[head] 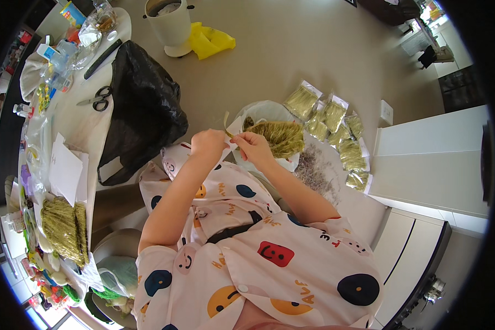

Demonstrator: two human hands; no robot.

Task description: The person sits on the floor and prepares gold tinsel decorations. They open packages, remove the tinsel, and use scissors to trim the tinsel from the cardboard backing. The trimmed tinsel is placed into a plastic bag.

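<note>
In front of my lap, both hands are close together around a thin yellowish strip [226, 122], whose free end sticks up. My left hand [207, 144] has its fingers curled at the white card [234, 127]; the grip itself is partly hidden. Thumb and fingers of my right hand [253, 147] pinch the strip's lower end. Just beyond the right hand, a bundle of gold-green tinsel-like fibre [282, 136] lies in a white plastic bag [253, 108].
Clear packets of similar fibre [334, 115] with white cards lie on the floor to the right, near loose dark fibres [313, 173]. On the table at left are scissors [100, 100], white cards [66, 167] and more fibre [66, 229]. A black plastic bag [142, 99] hangs over its edge.
</note>
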